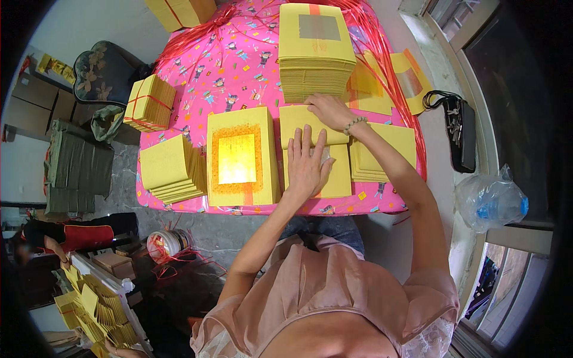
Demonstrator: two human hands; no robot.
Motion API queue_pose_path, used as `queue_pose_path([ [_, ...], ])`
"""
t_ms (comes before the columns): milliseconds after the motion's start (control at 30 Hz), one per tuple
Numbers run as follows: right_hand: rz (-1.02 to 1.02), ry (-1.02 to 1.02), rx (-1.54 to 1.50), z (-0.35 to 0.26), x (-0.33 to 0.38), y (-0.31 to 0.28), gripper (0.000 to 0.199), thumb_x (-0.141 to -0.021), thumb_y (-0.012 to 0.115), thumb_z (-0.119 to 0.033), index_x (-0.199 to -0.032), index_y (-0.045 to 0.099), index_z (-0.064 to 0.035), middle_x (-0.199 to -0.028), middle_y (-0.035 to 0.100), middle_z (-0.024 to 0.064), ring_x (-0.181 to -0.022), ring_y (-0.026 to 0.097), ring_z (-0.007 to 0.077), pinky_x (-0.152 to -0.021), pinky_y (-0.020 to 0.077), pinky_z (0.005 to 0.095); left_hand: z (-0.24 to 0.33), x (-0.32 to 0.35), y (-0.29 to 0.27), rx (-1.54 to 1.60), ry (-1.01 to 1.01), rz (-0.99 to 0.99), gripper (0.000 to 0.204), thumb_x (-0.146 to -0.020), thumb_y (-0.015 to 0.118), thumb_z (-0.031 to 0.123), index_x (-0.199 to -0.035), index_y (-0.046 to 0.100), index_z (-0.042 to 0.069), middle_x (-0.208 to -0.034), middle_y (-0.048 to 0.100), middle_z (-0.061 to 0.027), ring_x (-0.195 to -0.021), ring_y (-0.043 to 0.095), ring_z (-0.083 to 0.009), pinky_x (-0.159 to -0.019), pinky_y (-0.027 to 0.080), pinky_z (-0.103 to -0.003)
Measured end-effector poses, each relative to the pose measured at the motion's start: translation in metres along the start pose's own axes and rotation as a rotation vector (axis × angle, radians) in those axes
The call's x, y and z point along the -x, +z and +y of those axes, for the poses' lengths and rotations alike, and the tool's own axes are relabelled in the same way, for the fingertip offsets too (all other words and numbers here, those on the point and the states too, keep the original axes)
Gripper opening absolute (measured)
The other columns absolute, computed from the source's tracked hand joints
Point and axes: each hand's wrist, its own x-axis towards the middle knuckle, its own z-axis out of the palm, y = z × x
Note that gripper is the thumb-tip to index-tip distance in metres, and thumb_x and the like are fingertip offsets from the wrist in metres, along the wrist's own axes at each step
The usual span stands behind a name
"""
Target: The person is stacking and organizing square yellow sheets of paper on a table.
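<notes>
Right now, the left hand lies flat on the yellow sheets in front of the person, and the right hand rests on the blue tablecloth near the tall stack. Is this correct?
Not quite: the head view shows a pink patterned tablecloth, not a blue one. The rest holds: the left hand lies flat on the yellow sheets, and the right hand rests near the tall stack.

The left hand (306, 164) is covering part of the flat yellow paper sheet (334, 173); the top edge is cutting off the tied yellow paper bundle (179, 11).

On a pink table (239, 71), the left hand (306, 167) lies flat on a yellow sheet (334, 179). The right hand (328, 110) touches the foot of a tall paper stack (315, 53). A gold-foil stack (242, 156) sits just beside the left hand.
</notes>
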Motion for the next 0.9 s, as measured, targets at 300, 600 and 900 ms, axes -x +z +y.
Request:
queue_pose_path([
  [300,-0.006,0.004,-0.027,0.0053,-0.0005,0.0033,0.027,-0.097,0.050,-0.021,-0.112,0.061,-0.0018,-0.116,0.062,0.0160,-0.111,0.059,0.0361,-0.095,0.0459,0.0484,0.0003,-0.0009,0.0017,0.003,-0.005,-0.017,0.072,-0.089,0.063,0.037,-0.151,0.036,0.012,-0.154,0.029,-0.0264,-0.142,0.024,-0.0471,-0.116,0.019,-0.057],
  [600,-0.021,-0.009,-0.001,-0.0001,-0.0011,0.0027,0.026,-0.096,0.050,-0.021,-0.111,0.061,-0.0025,-0.117,0.062,0.0163,-0.111,0.059,0.0360,-0.095,0.0466,0.0487,0.0003,-0.0001,0.0008,-0.008,-0.013,-0.019,0.071,-0.089,0.063,0.037,-0.150,0.038,0.012,-0.152,0.031,-0.0266,-0.141,0.026,-0.0471,-0.115,0.020,-0.057],
  [900,-0.026,0.012,0.012,0.0008,0.0004,0.0031,0.025,-0.096,0.052,-0.019,-0.113,0.060,-0.0028,-0.116,0.062,0.0166,-0.113,0.058,0.0368,-0.095,0.0463,0.0493,0.0013,-0.0018,0.0001,-0.009,-0.008,-0.017,0.068,-0.089,0.063,0.037,-0.148,0.041,0.011,-0.151,0.034,-0.0271,-0.140,0.029,-0.0470,-0.114,0.022,-0.056],
])
